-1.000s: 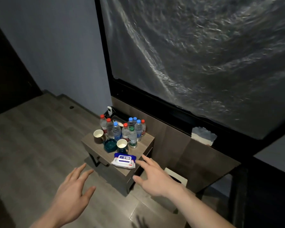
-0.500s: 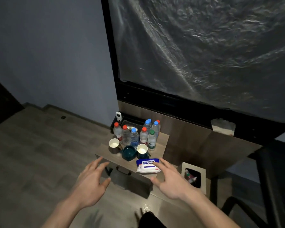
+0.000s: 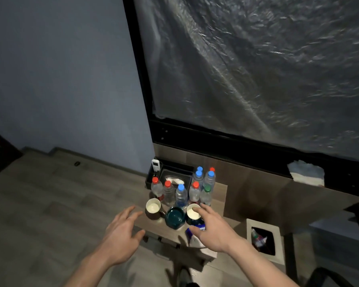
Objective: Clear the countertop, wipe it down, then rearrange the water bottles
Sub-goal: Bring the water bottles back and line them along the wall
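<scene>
Both hands empty, fingers spread, nothing gripped. Right hand (image 3: 212, 228) hovers over blue-white soft wipes pack (image 3: 192, 235) at the near edge of small brown wooden countertop (image 3: 153, 224), fingertips by the right cream-lined mug (image 3: 193, 212). Left hand (image 3: 120, 235) hangs off the near-left edge, near left cream-lined mug (image 3: 153, 208). Clear plastic water bottles w/ red, blue, green caps (image 3: 180, 195) clustered at back, dark teal ceramic bowl (image 3: 175, 218) between mugs. Step looks like clearing: take front items first, one mug per hand, lift straight up, don't bump bottles behind.
</scene>
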`<action>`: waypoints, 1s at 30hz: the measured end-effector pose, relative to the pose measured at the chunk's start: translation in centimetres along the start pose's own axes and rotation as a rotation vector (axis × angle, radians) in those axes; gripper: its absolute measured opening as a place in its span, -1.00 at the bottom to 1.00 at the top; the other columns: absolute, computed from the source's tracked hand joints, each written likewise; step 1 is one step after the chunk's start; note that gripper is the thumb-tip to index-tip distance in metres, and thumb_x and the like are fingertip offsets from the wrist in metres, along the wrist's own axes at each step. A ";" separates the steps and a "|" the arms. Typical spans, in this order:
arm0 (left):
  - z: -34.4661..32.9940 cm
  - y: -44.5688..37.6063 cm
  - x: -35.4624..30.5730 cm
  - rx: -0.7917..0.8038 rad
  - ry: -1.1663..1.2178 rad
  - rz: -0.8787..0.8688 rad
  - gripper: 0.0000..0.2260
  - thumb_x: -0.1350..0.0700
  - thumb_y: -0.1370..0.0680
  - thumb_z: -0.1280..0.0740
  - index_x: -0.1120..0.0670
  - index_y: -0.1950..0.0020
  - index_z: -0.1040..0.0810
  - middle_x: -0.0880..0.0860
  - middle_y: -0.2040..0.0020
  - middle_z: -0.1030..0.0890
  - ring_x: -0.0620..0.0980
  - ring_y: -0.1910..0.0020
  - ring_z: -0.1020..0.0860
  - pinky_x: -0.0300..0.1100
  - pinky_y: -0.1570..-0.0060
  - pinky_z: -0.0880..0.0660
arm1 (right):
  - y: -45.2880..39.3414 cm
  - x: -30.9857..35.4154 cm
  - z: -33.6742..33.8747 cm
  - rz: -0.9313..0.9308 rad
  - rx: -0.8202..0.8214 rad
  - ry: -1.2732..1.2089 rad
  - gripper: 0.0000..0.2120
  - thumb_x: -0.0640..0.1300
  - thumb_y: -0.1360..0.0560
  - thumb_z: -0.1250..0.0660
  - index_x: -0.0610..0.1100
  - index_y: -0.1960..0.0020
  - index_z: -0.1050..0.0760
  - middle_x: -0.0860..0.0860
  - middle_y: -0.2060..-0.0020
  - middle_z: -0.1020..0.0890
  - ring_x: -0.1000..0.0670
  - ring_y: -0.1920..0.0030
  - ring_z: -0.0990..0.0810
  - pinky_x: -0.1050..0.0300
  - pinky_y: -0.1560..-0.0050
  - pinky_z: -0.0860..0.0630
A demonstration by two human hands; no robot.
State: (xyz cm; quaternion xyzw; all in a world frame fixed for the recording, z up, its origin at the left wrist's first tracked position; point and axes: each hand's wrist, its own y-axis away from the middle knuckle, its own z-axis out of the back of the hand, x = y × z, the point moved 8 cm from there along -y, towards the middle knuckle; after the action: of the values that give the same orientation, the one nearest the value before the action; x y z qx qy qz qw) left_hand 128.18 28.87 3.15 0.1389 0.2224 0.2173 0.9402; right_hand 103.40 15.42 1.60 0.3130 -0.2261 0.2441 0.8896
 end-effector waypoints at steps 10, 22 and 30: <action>0.8 -11.4 2.6 0.123 0.033 -0.013 -0.43 -0.12 -0.58 -0.31 -0.11 -0.58 -0.28 -0.05 -0.63 -0.19 0.02 -0.58 -0.24 -0.09 -0.56 -0.19 | -11.2 2.6 -0.5 -0.058 -0.010 0.033 -0.34 0.15 -0.59 -0.33 0.01 -0.61 -0.24 0.08 -0.54 -0.31 -0.05 -0.53 -0.34 0.07 -0.54 -0.28; -2.3 -26.1 3.7 0.377 -0.035 -0.192 -0.44 -0.02 -0.52 -0.34 -0.17 -0.51 -0.29 -0.17 -0.51 -0.21 0.03 -0.36 -0.49 -0.04 -0.36 -0.46 | -21.5 6.0 -4.2 -0.294 -0.038 -0.009 -0.41 -0.01 -0.57 -0.37 0.00 -0.56 -0.29 0.01 -0.45 -0.36 -0.12 -0.40 -0.50 0.02 -0.43 -0.42; -6.3 -30.5 3.7 0.461 -0.120 -0.346 -0.44 0.19 -0.55 -0.29 -0.08 -0.54 -0.31 -0.09 -0.44 -0.30 0.13 -0.26 -0.57 -0.03 -0.33 -0.47 | -26.5 5.5 -7.6 -0.436 -0.019 -0.050 -0.42 -0.02 -0.55 -0.38 -0.04 -0.53 -0.33 -0.01 -0.46 -0.35 -0.15 -0.34 -0.55 0.02 -0.33 -0.47</action>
State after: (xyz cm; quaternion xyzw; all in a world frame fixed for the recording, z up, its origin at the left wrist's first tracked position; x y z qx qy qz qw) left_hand 138.70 5.21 -14.50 0.3215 0.2306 -0.0111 0.9183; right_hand 124.81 3.99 -12.54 0.3519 -0.1773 0.0359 0.9184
